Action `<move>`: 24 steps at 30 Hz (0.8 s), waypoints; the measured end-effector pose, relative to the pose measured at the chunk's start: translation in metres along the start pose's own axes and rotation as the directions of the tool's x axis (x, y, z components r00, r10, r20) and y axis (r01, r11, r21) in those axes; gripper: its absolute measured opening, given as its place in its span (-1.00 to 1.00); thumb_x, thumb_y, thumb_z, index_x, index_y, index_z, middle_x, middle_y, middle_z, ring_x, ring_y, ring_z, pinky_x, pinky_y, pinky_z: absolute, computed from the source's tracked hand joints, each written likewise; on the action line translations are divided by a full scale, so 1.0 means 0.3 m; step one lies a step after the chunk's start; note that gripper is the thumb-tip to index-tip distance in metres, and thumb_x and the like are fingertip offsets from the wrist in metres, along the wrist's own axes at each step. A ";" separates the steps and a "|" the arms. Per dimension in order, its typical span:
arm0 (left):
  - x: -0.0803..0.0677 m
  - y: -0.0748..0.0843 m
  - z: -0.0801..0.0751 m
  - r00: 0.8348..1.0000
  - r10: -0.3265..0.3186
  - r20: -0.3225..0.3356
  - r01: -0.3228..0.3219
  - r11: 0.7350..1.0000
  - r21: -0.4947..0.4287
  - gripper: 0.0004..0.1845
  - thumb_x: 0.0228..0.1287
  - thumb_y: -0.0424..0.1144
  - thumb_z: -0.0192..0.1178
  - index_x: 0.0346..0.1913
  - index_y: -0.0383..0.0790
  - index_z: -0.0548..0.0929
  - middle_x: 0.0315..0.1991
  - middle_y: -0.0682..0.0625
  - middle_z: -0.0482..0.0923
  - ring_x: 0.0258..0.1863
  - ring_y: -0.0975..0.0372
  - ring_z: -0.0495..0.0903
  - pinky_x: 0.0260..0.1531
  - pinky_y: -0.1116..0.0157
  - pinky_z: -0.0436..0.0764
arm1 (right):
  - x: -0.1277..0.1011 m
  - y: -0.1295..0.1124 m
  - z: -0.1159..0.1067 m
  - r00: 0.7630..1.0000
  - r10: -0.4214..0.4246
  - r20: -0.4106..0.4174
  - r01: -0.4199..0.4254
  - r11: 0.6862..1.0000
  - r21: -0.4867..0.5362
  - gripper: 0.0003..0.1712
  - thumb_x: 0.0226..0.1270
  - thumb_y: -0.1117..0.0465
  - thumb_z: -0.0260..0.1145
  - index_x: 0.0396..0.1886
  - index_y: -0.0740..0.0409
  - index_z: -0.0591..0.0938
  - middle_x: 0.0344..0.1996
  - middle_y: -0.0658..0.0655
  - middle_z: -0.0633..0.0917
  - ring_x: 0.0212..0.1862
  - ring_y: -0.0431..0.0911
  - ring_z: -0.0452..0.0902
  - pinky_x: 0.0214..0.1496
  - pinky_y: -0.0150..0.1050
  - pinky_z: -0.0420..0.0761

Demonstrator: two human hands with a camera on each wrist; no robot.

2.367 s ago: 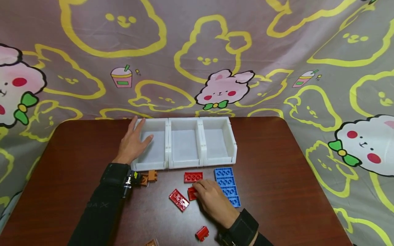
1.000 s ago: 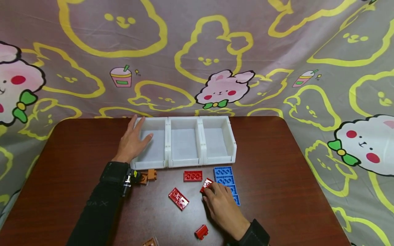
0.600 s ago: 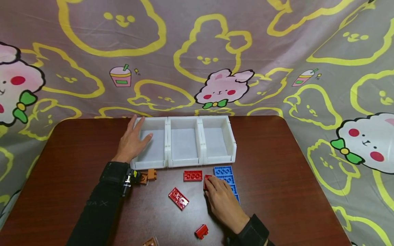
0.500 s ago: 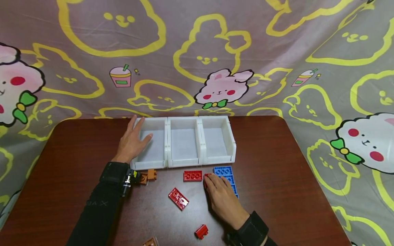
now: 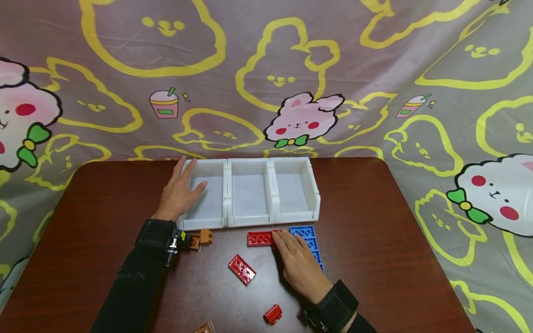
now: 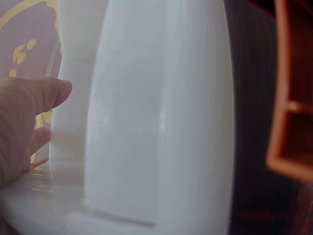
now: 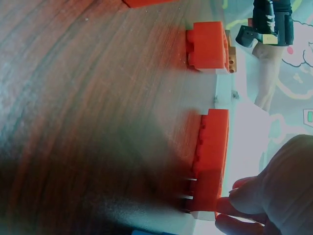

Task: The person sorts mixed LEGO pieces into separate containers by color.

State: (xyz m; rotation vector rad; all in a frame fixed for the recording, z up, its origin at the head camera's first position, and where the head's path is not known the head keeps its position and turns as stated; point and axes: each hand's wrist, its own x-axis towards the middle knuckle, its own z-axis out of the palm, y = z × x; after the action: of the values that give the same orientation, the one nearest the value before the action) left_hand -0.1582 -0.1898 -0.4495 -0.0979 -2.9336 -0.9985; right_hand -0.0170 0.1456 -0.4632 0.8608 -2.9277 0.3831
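My right hand [image 5: 303,264] pinches a small red building brick [image 5: 275,243], mostly hidden under the fingers. The brick sits against the right end of a longer red brick [image 5: 259,239]; in the right wrist view the two line up in one row, with thumb and fingertips at the near end. Just right of these fingers lies a blue block piece [image 5: 305,234], partly covered by the hand. My left hand [image 5: 176,196], fingers spread, rests at the left side of the white three-part bin [image 5: 250,222], its thumb over the left compartment.
Orange bricks [image 5: 205,237] lie by the left wrist, in front of the bin. Nearer are a tilted red brick [image 5: 242,269], a small red piece with a rounded top [image 5: 273,314] and a brown piece [image 5: 204,328] at the frame's bottom. A patterned cloth [image 5: 200,129] hangs behind the table.
My right hand has carried the small red brick right and away from me, from near the tilted red brick to the longer red brick's right end. The left hand has stayed put.
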 end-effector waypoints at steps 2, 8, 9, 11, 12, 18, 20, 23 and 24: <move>0.000 -0.002 0.001 1.000 -0.003 0.002 0.003 1.000 -0.001 -0.17 0.40 0.03 0.13 0.57 -0.07 -0.03 0.56 -0.09 -0.34 0.34 -0.30 0.14 0.12 -0.28 0.28 | 0.000 -0.002 -0.003 1.000 0.003 0.000 -0.003 1.000 0.008 -0.40 0.26 0.46 0.15 0.34 0.29 0.41 0.22 0.26 0.52 0.29 0.10 0.39 0.30 0.13 0.30; 0.001 0.000 0.000 1.000 -0.018 0.014 0.018 1.000 -0.006 -0.17 0.39 0.04 0.13 0.57 -0.03 -0.04 0.56 -0.06 -0.35 0.36 -0.28 0.12 0.13 -0.28 0.27 | -0.030 -0.033 -0.056 0.999 -0.033 0.015 0.031 0.994 0.100 -0.51 0.36 0.34 0.20 0.29 0.21 0.49 0.18 0.16 0.56 0.24 0.02 0.43 0.30 0.05 0.33; 0.002 0.001 -0.002 1.000 -0.019 0.014 0.019 1.000 -0.006 -0.16 0.40 0.04 0.13 0.57 -0.04 -0.05 0.56 -0.06 -0.35 0.36 -0.29 0.12 0.13 -0.29 0.27 | -0.041 -0.042 -0.069 0.998 -0.059 0.034 0.054 0.989 0.134 -0.54 0.39 0.27 0.22 0.27 0.19 0.52 0.16 0.13 0.58 0.22 -0.01 0.45 0.28 0.03 0.36; 0.005 0.006 -0.006 1.000 -0.019 0.015 0.019 1.000 -0.007 -0.16 0.40 0.04 0.13 0.57 -0.04 -0.05 0.56 -0.06 -0.36 0.36 -0.29 0.11 0.13 -0.30 0.26 | -0.070 -0.057 -0.097 0.986 -0.121 0.111 0.094 0.970 0.224 -0.57 0.43 0.10 0.24 0.23 0.11 0.57 0.11 0.04 0.60 0.16 -0.07 0.47 0.23 0.01 0.41; 0.005 0.009 -0.008 1.000 -0.019 0.013 0.019 1.000 -0.009 -0.16 0.40 0.04 0.14 0.57 -0.04 -0.04 0.56 -0.06 -0.36 0.36 -0.29 0.10 0.13 -0.30 0.25 | -0.084 -0.065 -0.108 0.974 -0.154 0.165 0.106 0.957 0.271 -0.55 0.42 0.01 0.25 0.21 0.07 0.59 0.09 0.00 0.61 0.14 -0.11 0.48 0.20 0.00 0.44; 0.004 0.012 -0.019 1.000 -0.021 0.020 0.021 1.000 0.001 -0.16 0.40 0.04 0.13 0.57 -0.05 -0.05 0.57 -0.05 -0.36 0.37 -0.28 0.09 0.14 -0.29 0.25 | -0.130 -0.090 -0.122 0.829 -0.278 0.485 0.034 0.891 0.454 -0.53 0.27 -0.12 0.35 0.13 -0.10 0.62 -0.04 -0.19 0.61 -0.07 -0.32 0.43 0.00 -0.27 0.51; 0.001 0.009 -0.018 1.000 -0.021 0.021 0.021 1.000 0.004 -0.17 0.40 0.05 0.12 0.57 -0.05 -0.05 0.56 -0.07 -0.35 0.37 -0.28 0.10 0.14 -0.28 0.26 | -0.133 -0.093 -0.110 0.833 -0.288 0.473 0.059 0.895 0.442 -0.63 0.26 0.00 0.40 0.05 -0.08 0.65 -0.13 -0.20 0.62 -0.14 -0.36 0.44 -0.07 -0.35 0.51; -0.001 0.007 -0.015 1.000 -0.022 0.021 0.021 1.000 0.006 -0.17 0.40 0.06 0.11 0.57 -0.05 -0.05 0.56 -0.08 -0.34 0.35 -0.30 0.12 0.12 -0.29 0.27 | -0.138 -0.098 -0.092 0.904 -0.261 0.338 0.149 0.935 0.323 -0.74 0.25 0.16 0.43 -0.06 -0.01 0.69 -0.22 -0.16 0.62 -0.20 -0.33 0.46 -0.12 -0.36 0.52; 0.000 0.005 -0.013 1.000 -0.022 0.021 0.022 1.000 0.007 -0.17 0.40 0.06 0.11 0.57 -0.05 -0.05 0.56 -0.08 -0.35 0.35 -0.29 0.12 0.12 -0.29 0.27 | -0.138 -0.100 -0.088 0.927 -0.238 0.290 0.158 0.949 0.271 -0.76 0.25 0.18 0.42 -0.08 0.01 0.70 -0.22 -0.13 0.62 -0.21 -0.30 0.48 -0.11 -0.33 0.54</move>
State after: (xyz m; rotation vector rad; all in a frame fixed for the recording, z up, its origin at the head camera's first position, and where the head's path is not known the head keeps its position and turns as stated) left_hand -0.1579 -0.1909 -0.4456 -0.0767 -2.9630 -0.9966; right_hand 0.0339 0.1499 -0.4366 1.3628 -3.0775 0.6554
